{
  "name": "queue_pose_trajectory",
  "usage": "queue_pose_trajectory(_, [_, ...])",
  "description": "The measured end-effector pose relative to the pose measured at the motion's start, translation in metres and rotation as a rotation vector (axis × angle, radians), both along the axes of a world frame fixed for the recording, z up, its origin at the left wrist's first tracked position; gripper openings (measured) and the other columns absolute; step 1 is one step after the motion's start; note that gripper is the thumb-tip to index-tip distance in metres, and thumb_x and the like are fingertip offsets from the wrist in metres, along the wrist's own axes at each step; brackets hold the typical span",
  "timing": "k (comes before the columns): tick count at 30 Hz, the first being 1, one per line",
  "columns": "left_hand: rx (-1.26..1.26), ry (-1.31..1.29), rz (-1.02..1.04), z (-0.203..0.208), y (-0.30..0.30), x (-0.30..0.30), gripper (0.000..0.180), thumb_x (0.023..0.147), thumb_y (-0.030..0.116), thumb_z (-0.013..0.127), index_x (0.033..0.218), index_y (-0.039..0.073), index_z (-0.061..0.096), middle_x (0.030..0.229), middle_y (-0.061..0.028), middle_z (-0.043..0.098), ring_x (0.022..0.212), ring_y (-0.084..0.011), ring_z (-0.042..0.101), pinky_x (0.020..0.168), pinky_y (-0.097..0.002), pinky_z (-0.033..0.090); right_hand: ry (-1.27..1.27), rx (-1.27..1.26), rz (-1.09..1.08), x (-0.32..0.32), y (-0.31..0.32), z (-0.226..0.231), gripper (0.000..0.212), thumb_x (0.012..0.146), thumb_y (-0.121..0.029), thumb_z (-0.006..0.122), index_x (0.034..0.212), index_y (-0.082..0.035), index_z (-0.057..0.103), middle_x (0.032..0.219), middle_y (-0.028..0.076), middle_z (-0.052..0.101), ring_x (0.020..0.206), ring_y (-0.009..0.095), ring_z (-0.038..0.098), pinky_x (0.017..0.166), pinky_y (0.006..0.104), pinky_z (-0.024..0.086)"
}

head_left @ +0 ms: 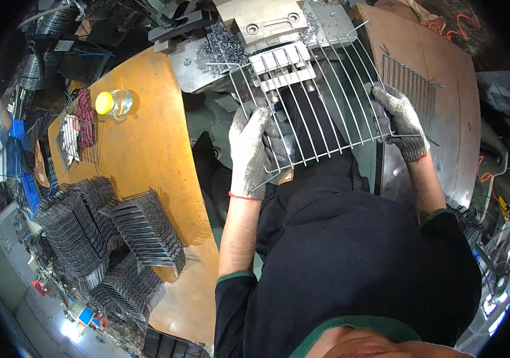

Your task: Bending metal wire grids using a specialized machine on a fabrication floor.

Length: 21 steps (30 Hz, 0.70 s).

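A wire rack [322, 113] of thin parallel metal rods spans the space between my two gloved hands. My left hand [250, 143], in a white knit glove, is closed round its left edge. On the opposite edge my right hand [399, 116], gloved the same way, grips the rack near its corner. The rack's far end reaches over the metal block of a machine [273, 27], whose lower jaw [282, 65] shows through the rods. Whether the rods touch the jaw I cannot tell.
Stacks of wire racks [79, 227] stand on the wooden table [147, 137] at left, near a yellow-capped jar [113, 103] and gloves [86, 122]. Metal scraps [222, 51] are heaped beside the machine. More racks [410, 89] lie on the right-hand table [461, 119].
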<state>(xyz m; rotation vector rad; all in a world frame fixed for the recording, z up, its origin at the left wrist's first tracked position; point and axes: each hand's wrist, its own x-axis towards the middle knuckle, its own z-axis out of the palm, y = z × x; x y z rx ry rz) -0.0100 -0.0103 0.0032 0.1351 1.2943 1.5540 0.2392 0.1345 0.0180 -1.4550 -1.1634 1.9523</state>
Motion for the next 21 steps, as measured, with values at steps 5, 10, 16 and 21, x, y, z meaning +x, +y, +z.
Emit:
queue_pose_trajectory(5, [-0.039,-0.024,0.012,0.000,0.017,-0.003,0.021,0.087,0.015,0.060,0.103,0.000,0.059,0.068,-0.0031,0.057,0.050,-0.0095,0.052,0.043,-0.0212,0.042,0.008,0.060,0.017,-0.003,0.013,0.001,0.025,0.092,-0.023,0.058,0.106,-0.003,0.064,0.076,-0.006,0.058,0.060,-0.001,0.048,0.049,0.0143,0.037])
queue_pose_trajectory(10, [0.031,-0.164,0.060,-0.003,0.010,0.003,0.020,0.088,0.016,0.059,0.101,0.001,0.061,0.063,-0.0016,0.056,0.046,-0.0088,0.050,0.038,-0.0212,0.040,0.016,0.016,0.021,-0.005,0.008,0.005,0.023,0.092,-0.023,0.058,0.104,-0.004,0.063,0.070,-0.006,0.056,0.052,0.000,0.046,0.044,0.0148,0.035])
queue_pose_trajectory(16, [0.055,-0.116,0.005,0.002,0.008,0.001,0.016,0.091,0.015,0.052,0.098,0.003,0.060,0.063,-0.0017,0.057,0.048,-0.0104,0.056,0.040,-0.0218,0.046,-0.004,-0.010,-0.010,-0.011,0.006,0.014,0.022,0.092,-0.023,0.057,0.104,-0.005,0.062,0.066,-0.007,0.054,0.047,0.000,0.043,0.040,0.0157,0.033])
queue_pose_trajectory(21, [0.012,-0.146,0.014,0.007,0.010,0.003,0.015,0.090,0.015,0.054,0.097,0.003,0.061,0.062,-0.0001,0.055,0.047,-0.0093,0.055,0.041,-0.0202,0.045,0.007,-0.010,-0.007,-0.008,0.009,0.009,0.022,0.092,-0.023,0.057,0.102,-0.004,0.063,0.065,-0.007,0.053,0.047,0.001,0.043,0.041,0.0165,0.034])
